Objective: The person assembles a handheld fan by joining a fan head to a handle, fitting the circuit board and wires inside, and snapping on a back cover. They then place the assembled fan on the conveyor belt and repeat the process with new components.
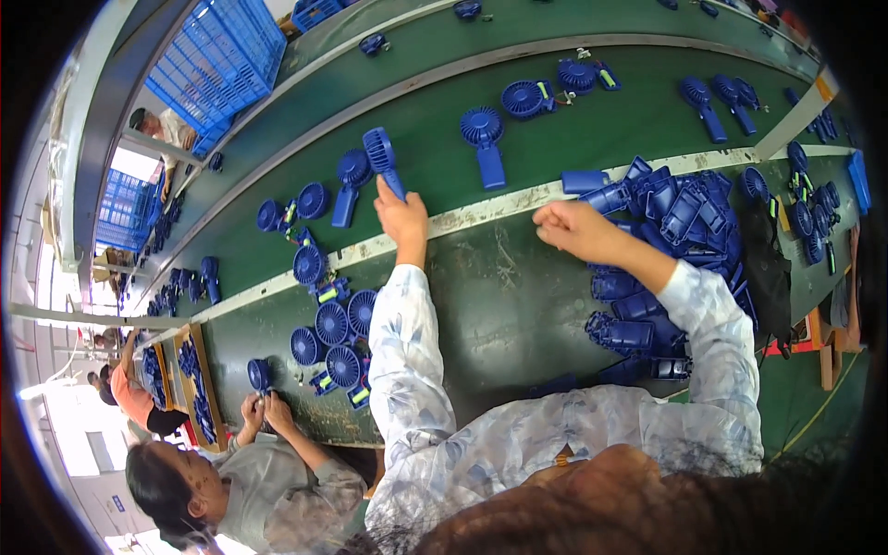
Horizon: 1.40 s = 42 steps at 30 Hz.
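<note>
One blue fan (378, 151) is in the left hand (402, 220), with twelve o'clock taken as straight away from the person. Its long axis runs from five to eleven: the handle end sits at the fingers and the round head points to eleven, over the green belt (427, 139). The left fingers are closed around the lower handle, with the forefinger laid along it; whether the head touches the belt cannot be told. Just beside it, at about ten from the left hand, lies a second fan (353, 168), its handle toward half past six.

The left hand is clearly the nearer one. From the right hand (575, 231), the held fan lies well apart, between nine and ten. The right fingers are curled into a loose fist, tips drawn in; nothing shows poking out, though something small inside cannot be ruled out. Close by at twelve from that fist, a loose blue cover (585, 181) rests by the metal rail (462, 219), and a heap of blue casings (680, 217) spreads from two to four.

A third fan (482, 128) lies on the belt between the two hands' reach: between one and two from the left hand, between ten and eleven from the right, its handle toward half past five.
</note>
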### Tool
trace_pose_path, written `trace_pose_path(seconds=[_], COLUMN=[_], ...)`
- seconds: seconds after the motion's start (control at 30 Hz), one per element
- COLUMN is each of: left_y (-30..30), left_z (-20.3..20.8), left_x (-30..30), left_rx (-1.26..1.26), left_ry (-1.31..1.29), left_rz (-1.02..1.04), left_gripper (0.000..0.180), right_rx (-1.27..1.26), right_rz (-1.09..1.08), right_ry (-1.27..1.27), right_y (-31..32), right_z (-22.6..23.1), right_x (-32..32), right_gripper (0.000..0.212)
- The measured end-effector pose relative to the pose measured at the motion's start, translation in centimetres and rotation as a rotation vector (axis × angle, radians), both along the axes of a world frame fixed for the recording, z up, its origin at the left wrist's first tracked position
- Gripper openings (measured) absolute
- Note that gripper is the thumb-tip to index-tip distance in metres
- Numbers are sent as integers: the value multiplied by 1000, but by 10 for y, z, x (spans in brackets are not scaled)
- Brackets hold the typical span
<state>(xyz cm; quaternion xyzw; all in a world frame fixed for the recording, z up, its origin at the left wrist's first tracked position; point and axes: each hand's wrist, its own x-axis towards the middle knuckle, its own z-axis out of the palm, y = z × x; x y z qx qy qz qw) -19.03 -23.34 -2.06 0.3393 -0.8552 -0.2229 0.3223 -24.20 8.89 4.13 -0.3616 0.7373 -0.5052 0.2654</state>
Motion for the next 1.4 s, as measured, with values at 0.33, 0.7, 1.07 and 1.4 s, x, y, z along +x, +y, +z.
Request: trace_pose_path(seconds=[0.33,0.7,1.07,1.4], left_y=[13,13,146,218], left_z=[-20,-15,-7,26], left_x=[-24,8,45,105], left_rx=[-225,-330,46,1047], left_ry=[-294,139,149,608], left_rz=[-5,-109,-481,-605], left_gripper=[70,41,59,92], right_rx=[403,686,-273,-543], right_rz=[-399,-215,-600,-132], right_ry=[937,791,526,3], right_y=[-72,-61,10,-4], right_z=[-6,1,90,131], right_x=[-228,-224,-166,14], right_gripper=[31,64,82,53])
